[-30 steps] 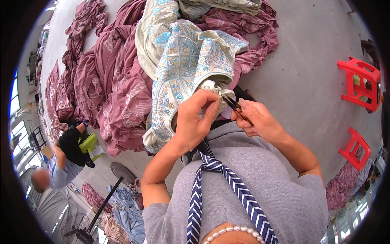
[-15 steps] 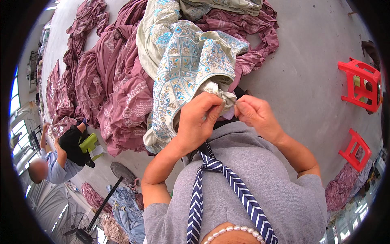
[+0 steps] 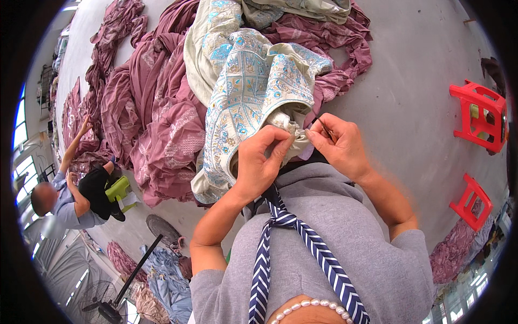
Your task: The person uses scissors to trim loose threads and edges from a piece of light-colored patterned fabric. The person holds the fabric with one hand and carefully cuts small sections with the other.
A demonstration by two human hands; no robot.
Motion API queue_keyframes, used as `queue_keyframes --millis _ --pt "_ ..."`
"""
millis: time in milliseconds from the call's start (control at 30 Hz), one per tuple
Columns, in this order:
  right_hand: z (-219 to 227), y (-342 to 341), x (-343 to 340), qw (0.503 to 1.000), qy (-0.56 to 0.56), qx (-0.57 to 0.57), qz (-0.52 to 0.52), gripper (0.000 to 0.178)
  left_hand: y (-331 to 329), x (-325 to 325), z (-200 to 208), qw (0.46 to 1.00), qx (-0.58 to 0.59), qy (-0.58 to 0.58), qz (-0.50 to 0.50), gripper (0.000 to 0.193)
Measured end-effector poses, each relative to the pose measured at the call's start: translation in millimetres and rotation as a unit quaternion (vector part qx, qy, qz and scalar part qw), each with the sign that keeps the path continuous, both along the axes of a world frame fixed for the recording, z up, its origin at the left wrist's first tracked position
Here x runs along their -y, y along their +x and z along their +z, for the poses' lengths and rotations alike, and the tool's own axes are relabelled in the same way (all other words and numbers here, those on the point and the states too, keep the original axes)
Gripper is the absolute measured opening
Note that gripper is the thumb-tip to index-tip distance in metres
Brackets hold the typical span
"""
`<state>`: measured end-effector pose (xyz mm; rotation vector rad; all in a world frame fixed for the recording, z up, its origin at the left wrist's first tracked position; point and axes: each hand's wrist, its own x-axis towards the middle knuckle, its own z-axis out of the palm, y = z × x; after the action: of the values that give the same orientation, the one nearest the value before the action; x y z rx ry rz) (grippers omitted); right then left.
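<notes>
A pale green garment (image 3: pixel 237 102) with blue and gold embroidery spills over my lap, its round opening turned toward me. My left hand (image 3: pixel 263 156) is closed, thumb and forefinger pinching the garment's bunched edge. Close beside it, my right hand (image 3: pixel 340 147) has its thumb and forefinger at the same bunched cloth. A thin dark pointed tool (image 3: pixel 322 125), which looks like thread snips, sticks out of the right hand's curled fingers. Part of the tool is hidden in the palm.
Mauve patterned cloth (image 3: pixel 162 113) lies heaped ahead and left. Two red plastic stools (image 3: pixel 477 116) stand at right. A person (image 3: pixel 75 200) sits at far left by a green stool (image 3: pixel 118 191). A fan (image 3: pixel 108 308) and blue cloth (image 3: pixel 167 281) lie lower left.
My right hand has turned and come nearer the left, and the dark tool now shows in it. The person at left has stretched an arm out to the mauve cloth.
</notes>
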<state>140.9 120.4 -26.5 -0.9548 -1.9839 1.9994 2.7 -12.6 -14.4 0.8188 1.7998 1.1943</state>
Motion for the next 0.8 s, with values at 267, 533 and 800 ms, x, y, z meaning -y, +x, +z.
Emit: queue_keyframes --millis 267,533,800 --pt "2.4 5.8 9.8 0.996 -0.080 -0.033 0.012 0.009 -3.8 -2.4 9.1 0.998 0.051 -0.036 -0.017 0.013" --pt "1.2 7.8 16.2 0.997 0.018 -0.074 0.028 0.011 -6.1 5.7 6.3 0.999 -0.008 0.049 -0.005 0.009" --pt "-2.1 -35.5 7.3 0.987 -0.089 -0.136 0.001 0.016 -32.4 30.9 15.2 0.986 0.126 0.099 0.054 0.010"
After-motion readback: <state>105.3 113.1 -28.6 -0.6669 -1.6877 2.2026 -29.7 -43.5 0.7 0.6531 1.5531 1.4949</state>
